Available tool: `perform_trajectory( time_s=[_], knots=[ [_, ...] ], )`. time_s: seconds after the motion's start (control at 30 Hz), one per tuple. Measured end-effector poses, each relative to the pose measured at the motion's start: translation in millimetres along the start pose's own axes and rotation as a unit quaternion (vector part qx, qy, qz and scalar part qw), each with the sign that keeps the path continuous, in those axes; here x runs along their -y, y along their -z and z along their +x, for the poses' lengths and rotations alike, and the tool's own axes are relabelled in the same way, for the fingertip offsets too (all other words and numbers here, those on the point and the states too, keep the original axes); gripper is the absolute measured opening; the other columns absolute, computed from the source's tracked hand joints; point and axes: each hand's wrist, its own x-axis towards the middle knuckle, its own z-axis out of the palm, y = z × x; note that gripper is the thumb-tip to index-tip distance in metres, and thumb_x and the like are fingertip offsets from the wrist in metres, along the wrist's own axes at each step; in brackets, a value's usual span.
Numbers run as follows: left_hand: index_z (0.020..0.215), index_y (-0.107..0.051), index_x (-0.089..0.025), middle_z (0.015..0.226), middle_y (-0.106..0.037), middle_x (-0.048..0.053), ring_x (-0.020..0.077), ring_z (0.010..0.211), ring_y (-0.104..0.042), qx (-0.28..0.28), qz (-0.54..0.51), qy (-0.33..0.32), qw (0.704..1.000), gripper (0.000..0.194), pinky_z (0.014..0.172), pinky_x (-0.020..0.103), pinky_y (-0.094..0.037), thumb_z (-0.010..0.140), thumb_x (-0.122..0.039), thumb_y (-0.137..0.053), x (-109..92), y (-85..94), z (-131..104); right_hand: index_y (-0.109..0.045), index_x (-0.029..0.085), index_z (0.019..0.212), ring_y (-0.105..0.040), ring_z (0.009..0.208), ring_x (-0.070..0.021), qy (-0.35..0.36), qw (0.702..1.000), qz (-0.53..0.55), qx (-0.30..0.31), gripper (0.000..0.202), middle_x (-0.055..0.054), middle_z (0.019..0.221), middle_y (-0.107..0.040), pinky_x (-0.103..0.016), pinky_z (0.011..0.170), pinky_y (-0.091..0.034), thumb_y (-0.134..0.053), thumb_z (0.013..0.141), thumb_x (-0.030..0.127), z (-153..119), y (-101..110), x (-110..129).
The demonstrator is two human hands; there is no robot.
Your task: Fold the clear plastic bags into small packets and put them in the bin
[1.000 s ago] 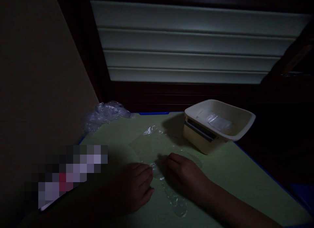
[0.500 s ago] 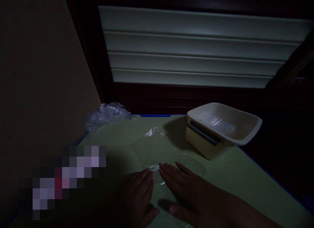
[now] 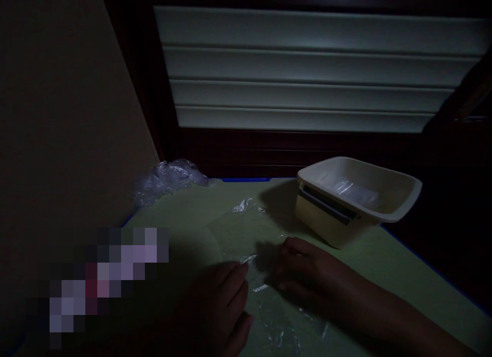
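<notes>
A clear plastic bag (image 3: 238,234) lies spread on the green table, with shiny creases along its top and middle. My left hand (image 3: 226,300) rests flat at its lower left, fingers stretched out and close together. Over the bag's right side is my right hand (image 3: 298,270), its fingers curled in toward the palm. Its fingertips are in shadow, so whether they pinch the film cannot be made out. More creased film shows below, between my two wrists.
A cream plastic bin (image 3: 319,216) with a dark handle stands at the right, clear plastic inside it. Crumpled clear plastic (image 3: 167,180) sits at the back left corner. The blue-edged green table (image 3: 188,213) meets a wall and a slatted panel (image 3: 300,70). A pixelated patch covers the lower left.
My right hand has gone from flat, outstretched fingers to curled ones, and has shifted slightly right and up. My left hand stays almost where it was. More film shows below the hands.
</notes>
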Motion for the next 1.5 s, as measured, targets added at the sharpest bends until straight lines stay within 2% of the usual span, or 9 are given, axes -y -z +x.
perform_trajectory(
  time_s=[0.2,0.37,0.57,0.73,0.93,1.0,1.17,1.33,1.5],
  knots=[
    [0.088,-0.063,-0.012,0.088,-0.066,0.009,0.0216,0.091,-0.058,0.009,-0.042,-0.014,0.999,0.013,0.082,0.032,-0.051,0.083,-0.016,-0.051,1,-2.2,0,-0.064,0.018,0.081,-0.057,0.085,-0.0117,0.07,0.99,0.101,0.072,0.006,0.0,0.09,-0.061,-0.021,0.074,-0.045,-0.065,0.078,0.013,-5,-15,-3],
    [0.087,-0.061,-0.012,0.082,-0.064,0.008,0.0212,0.081,-0.059,0.006,-0.059,-0.017,0.998,0.013,0.073,0.033,-0.052,0.082,-0.013,-0.048,4,-4.4,2,-0.061,0.018,0.079,-0.055,0.082,-0.0114,0.058,0.992,0.099,0.057,0.016,0.0,0.086,-0.06,-0.022,0.074,-0.044,-0.055,0.079,0.002,-3,-24,-1],
    [0.098,-0.058,-0.014,0.089,-0.062,0.007,0.0217,0.08,-0.056,0.002,-0.124,0.052,0.991,0.025,0.068,0.035,-0.05,0.073,-0.012,-0.06,13,-12.3,3,-0.058,0.016,0.078,-0.054,0.084,-0.0105,0.063,0.987,0.147,0.026,0.012,-0.001,0.087,-0.058,-0.02,0.074,-0.043,-0.053,0.081,0.005,-1,-20,13],
    [0.077,-0.06,-0.015,0.079,-0.06,0.002,0.0182,0.076,-0.054,0.016,-0.128,0.037,0.991,0.008,0.066,0.03,-0.045,0.075,-0.008,-0.061,20,-16.5,4,-0.058,0.015,0.077,-0.054,0.082,-0.011,0.073,0.988,0.136,0.004,0.009,-0.001,0.081,-0.058,-0.021,0.075,-0.041,-0.056,0.08,0.007,-1,-24,19],
    [0.071,-0.061,-0.015,0.079,-0.06,0.003,0.0166,0.076,-0.054,0.008,-0.101,0.011,0.995,0.011,0.065,0.028,-0.044,0.08,-0.009,-0.057,19,-15.6,3,-0.058,0.016,0.086,-0.053,0.086,-0.0156,0.085,0.99,0.108,-0.017,0.005,-0.005,0.087,-0.059,-0.029,0.081,-0.041,-0.056,0.081,0.016,-4,-24,15],
    [0.071,-0.061,-0.015,0.08,-0.06,0.003,0.0168,0.077,-0.054,-0.002,-0.103,0.011,0.995,0.014,0.066,0.028,-0.044,0.081,-0.009,-0.054,18,-15.3,2,-0.056,0.015,0.097,-0.051,0.092,-0.0197,0.091,0.992,0.088,-0.024,0.021,-0.008,0.095,-0.058,-0.034,0.085,-0.04,-0.059,0.076,0.018,-5,-22,13],
    [0.07,-0.062,-0.013,0.071,-0.061,0.003,0.0159,0.07,-0.054,-0.009,-0.116,0.0,0.993,0.016,0.061,0.026,-0.044,0.081,-0.009,-0.052,16,-13.4,5,-0.048,0.013,0.11,-0.049,0.096,-0.0234,0.088,0.995,0.041,0.007,0.052,-0.011,0.103,-0.054,-0.04,0.088,-0.039,-0.052,0.059,0.004,-4,-24,11],
    [0.07,-0.062,-0.013,0.071,-0.062,0.003,0.0161,0.07,-0.055,0.01,-0.115,0.014,0.993,0.014,0.061,0.026,-0.044,0.079,-0.007,-0.053,16,-12.8,6,-0.051,0.014,0.1,-0.049,0.092,-0.0232,0.041,0.999,0.014,0.017,0.028,-0.011,0.098,-0.055,-0.04,0.085,-0.039,-0.056,0.072,0.015,-3,-32,11],
    [0.066,-0.062,-0.014,0.069,-0.064,0.002,0.0165,0.069,-0.056,-0.023,-0.119,0.008,0.993,0.018,0.064,0.029,-0.046,0.081,-0.01,-0.052,17,-18.5,3,-0.054,0.017,0.094,-0.05,0.091,-0.0229,0.049,0.999,-0.019,0.005,0.016,-0.008,0.095,-0.057,-0.039,0.082,-0.038,-0.057,0.08,0.022,2,-37,7]
  ],
)
